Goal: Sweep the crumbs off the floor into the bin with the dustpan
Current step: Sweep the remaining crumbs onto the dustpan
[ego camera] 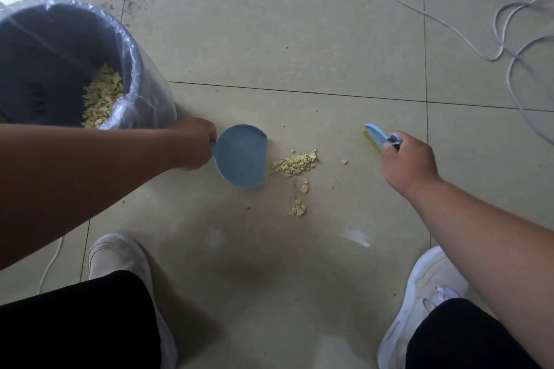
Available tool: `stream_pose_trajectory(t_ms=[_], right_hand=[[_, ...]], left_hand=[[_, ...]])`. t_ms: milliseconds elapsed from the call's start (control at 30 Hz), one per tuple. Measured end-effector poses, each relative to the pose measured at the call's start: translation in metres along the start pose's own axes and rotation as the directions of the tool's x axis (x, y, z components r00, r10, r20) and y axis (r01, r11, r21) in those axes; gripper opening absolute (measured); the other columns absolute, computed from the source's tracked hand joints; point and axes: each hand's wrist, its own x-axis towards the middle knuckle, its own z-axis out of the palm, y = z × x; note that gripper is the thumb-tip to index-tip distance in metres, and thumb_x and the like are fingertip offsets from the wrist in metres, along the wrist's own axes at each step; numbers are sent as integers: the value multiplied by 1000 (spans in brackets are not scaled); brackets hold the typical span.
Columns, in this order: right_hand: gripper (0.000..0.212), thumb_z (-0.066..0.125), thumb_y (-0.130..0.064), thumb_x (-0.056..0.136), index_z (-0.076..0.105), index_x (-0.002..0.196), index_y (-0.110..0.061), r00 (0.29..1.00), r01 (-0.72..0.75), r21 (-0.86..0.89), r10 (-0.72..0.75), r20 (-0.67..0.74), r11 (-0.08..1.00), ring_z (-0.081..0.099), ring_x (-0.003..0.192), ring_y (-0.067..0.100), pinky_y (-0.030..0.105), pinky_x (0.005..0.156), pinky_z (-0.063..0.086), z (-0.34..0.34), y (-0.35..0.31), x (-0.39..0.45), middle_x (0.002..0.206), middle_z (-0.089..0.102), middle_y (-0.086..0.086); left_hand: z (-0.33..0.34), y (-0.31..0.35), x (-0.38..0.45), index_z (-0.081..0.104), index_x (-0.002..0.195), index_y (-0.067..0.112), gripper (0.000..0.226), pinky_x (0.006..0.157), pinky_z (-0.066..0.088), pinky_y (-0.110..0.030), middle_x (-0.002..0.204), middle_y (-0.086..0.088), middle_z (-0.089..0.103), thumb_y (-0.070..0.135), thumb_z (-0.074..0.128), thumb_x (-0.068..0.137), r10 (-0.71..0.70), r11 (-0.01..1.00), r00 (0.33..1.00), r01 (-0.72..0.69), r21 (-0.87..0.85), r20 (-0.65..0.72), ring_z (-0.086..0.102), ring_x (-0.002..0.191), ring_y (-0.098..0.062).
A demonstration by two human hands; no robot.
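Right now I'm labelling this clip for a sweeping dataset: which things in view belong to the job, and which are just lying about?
Belongs to the job:
dustpan in the left hand
brush in the right hand
crumbs on the floor
bin, already holding some crumbs

Just lying about:
white cable looped on the tiles

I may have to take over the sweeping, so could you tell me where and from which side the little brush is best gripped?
Grip the brush by its looped handle, from the right, as the right hand does: the yellow bristles point down-left toward the crumbs.
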Motion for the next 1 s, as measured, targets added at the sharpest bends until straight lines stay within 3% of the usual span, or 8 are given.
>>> stream_pose_trajectory(t_ms=[200,433,533,633,800,1000], right_hand=[[16,53,-15,96,48,81,-15,997,60,5,-60,55,998,45,73,33,34,62,26,24,-13,-26,72,50,2],[7,53,-14,97,59,95,-10,982,138,88,-148,118,986,48,77,30,32,66,29,53,-45,-52,84,56,5],[9,53,-14,98,55,90,-17,974,158,113,-174,142,981,47,77,28,32,65,28,58,-53,-57,83,55,3],[12,53,-14,97,54,85,-12,979,146,117,-161,127,982,48,74,32,35,62,29,57,-52,-57,78,57,6],[13,54,-15,97,64,100,-7,994,87,115,-94,55,990,57,82,36,39,73,46,41,-38,-43,87,67,11],[14,50,-17,101,61,101,-10,1000,-2,96,4,-24,995,56,84,31,29,71,32,32,-37,-8,89,61,5]], left_hand=[[0,-1,0,69,106,23,32,74,54,-32,105,-4,68,6,52,86,8,999,1000,-9,43,14,65,94,-28],[3,-1,0,69,110,21,31,73,50,-31,105,-4,67,6,52,88,3,998,1000,-4,56,9,63,93,-27],[4,-3,-1,69,110,21,31,74,50,-30,108,-5,69,6,53,89,11,999,1000,-11,51,4,63,94,-27],[5,-5,-2,69,108,20,29,71,46,-28,106,-5,68,5,54,88,14,999,1000,-14,40,1,63,93,-27],[6,-6,-4,70,111,19,31,71,47,-28,108,-6,68,6,52,89,18,998,1000,-18,54,-2,63,92,-27],[6,-9,-4,69,112,23,33,77,56,-32,107,-4,68,7,52,87,16,999,1000,-16,47,4,66,96,-28]])
